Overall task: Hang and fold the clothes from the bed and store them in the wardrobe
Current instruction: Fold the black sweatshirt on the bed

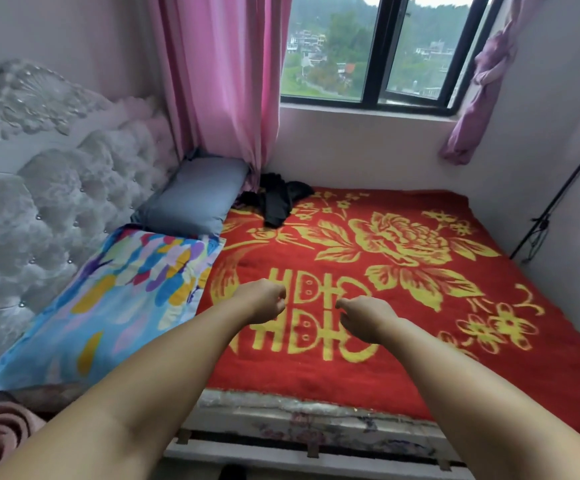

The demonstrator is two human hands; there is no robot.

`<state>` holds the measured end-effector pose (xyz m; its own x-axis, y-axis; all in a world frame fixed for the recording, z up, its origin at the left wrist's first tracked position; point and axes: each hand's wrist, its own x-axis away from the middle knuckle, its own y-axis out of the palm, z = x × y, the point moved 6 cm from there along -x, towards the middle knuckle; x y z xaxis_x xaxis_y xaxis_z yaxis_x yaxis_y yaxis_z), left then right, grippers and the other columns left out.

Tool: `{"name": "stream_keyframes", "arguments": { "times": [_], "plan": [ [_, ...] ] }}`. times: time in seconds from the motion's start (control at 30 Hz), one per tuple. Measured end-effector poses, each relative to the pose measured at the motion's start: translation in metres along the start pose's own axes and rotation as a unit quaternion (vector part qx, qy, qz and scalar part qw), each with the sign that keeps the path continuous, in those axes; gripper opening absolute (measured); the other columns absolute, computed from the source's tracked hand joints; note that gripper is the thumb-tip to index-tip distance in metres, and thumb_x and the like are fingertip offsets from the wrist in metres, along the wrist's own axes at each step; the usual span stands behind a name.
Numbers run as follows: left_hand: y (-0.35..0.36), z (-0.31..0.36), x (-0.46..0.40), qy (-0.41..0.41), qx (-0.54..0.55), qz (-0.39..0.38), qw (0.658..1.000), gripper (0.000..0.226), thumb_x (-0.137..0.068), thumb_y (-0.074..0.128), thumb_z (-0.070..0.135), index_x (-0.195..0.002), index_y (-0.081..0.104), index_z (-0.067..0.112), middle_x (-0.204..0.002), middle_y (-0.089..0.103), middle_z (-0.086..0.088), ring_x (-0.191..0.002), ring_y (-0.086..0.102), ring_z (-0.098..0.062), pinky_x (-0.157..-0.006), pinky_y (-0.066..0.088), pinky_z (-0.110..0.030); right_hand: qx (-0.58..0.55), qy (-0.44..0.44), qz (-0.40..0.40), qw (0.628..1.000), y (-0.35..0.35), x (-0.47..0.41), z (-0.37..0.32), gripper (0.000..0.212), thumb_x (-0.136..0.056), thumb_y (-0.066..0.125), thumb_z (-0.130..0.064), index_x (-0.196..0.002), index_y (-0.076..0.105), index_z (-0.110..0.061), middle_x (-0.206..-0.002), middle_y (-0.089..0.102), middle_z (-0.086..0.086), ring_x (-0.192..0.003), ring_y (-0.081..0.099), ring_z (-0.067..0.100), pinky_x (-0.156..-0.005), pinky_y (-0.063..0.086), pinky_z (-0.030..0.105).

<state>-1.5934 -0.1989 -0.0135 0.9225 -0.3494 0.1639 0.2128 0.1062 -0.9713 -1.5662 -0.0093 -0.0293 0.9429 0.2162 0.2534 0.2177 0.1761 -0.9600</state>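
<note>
A crumpled pile of black clothes (276, 200) lies at the far side of the bed, beside the pink curtain and the grey pillow. The bed carries a red blanket (402, 358) with a yellow flower pattern. Both my arms stretch out over the blanket's near middle. My left hand (264, 301) and my right hand (363, 315) hover close together with fingers loosely curled, holding nothing. The clothes lie well beyond both hands. No wardrobe is in view.
A grey pillow (195, 195) and a colourful pillow (115, 299) lie along the tufted headboard (39, 202) at left. A pink curtain (222, 81) hangs by the window (378, 50). A black stand (551, 209) leans on the right wall.
</note>
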Motion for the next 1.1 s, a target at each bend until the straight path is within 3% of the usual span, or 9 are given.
{"name": "stream_keyframes", "arguments": {
  "times": [0.1,0.23,0.43,0.57,0.73,0.93,1.1],
  "plan": [
    [-0.002,-0.025,-0.062,0.002,0.017,0.001,1.000,0.031,-0.097,0.040,0.030,-0.120,0.060,0.021,-0.118,0.061,-0.003,-0.094,0.060,-0.023,-0.072,0.051,-0.034,-0.006,0.005,0.003,1.000,-0.003,-0.052,0.014,0.040,-0.103,0.032,-0.025,-0.142,0.039,-0.023,-0.120,0.063,0.004,-0.101,0.063,0.024,-0.065,0.051,0.033],
    [0.005,-0.054,-0.144,0.032,0.030,-0.013,0.999,0.031,-0.097,0.041,0.029,-0.119,0.061,0.020,-0.120,0.059,-0.003,-0.088,0.056,-0.020,-0.061,0.041,-0.030,-0.034,0.063,-0.012,0.997,-0.003,-0.128,0.045,0.036,-0.103,0.032,-0.024,-0.137,0.044,-0.020,-0.120,0.061,0.007,-0.100,0.061,0.026,-0.069,0.052,0.034],
    [0.029,-0.140,-0.240,0.034,0.012,-0.063,0.997,0.032,-0.095,0.040,0.028,-0.118,0.061,0.020,-0.118,0.063,-0.004,-0.103,0.059,-0.026,-0.070,0.043,-0.031,-0.101,0.063,-0.049,0.992,0.024,-0.246,0.027,0.037,-0.103,0.032,-0.027,-0.138,0.044,-0.020,-0.120,0.061,0.007,-0.099,0.061,0.026,-0.073,0.053,0.036],
    [0.088,-0.173,-0.294,0.012,0.028,-0.112,0.993,0.032,-0.095,0.038,0.026,-0.115,0.061,0.018,-0.113,0.065,-0.005,-0.097,0.061,-0.026,-0.061,0.039,-0.030,-0.122,0.051,-0.082,0.988,0.079,-0.314,0.013,0.035,-0.102,0.031,-0.026,-0.131,0.048,-0.016,-0.113,0.063,0.005,-0.093,0.061,0.025,-0.067,0.051,0.033],
    [0.178,-0.189,-0.374,-0.018,0.061,-0.137,0.989,0.031,-0.095,0.037,0.023,-0.114,0.061,0.015,-0.114,0.065,-0.007,-0.101,0.060,-0.028,-0.074,0.050,-0.035,-0.174,0.065,-0.094,0.978,0.157,-0.402,0.025,0.033,-0.102,0.032,-0.026,-0.127,0.052,-0.016,-0.110,0.065,0.004,-0.087,0.062,0.022,-0.065,0.053,0.032],
    [0.276,-0.213,-0.481,-0.107,0.078,-0.072,0.989,0.034,-0.097,0.040,0.025,-0.125,0.055,0.012,-0.124,0.051,-0.011,-0.117,0.048,-0.030,-0.090,0.045,-0.042,-0.196,0.037,-0.064,0.978,0.242,-0.512,0.053,0.031,-0.100,0.034,-0.024,-0.118,0.057,-0.014,-0.118,0.061,0.005,-0.101,0.061,0.028,-0.078,0.054,0.040],
    [0.335,-0.240,-0.547,-0.165,0.007,0.049,0.985,0.033,-0.094,0.045,0.029,-0.121,0.052,0.011,-0.125,0.048,-0.012,-0.117,0.043,-0.031,-0.098,0.031,-0.042,-0.151,-0.015,0.005,0.988,0.285,-0.591,0.080,0.028,-0.097,0.040,-0.024,-0.117,0.056,-0.013,-0.111,0.057,0.007,-0.103,0.055,0.031,-0.071,0.044,0.036]
  ]
}}
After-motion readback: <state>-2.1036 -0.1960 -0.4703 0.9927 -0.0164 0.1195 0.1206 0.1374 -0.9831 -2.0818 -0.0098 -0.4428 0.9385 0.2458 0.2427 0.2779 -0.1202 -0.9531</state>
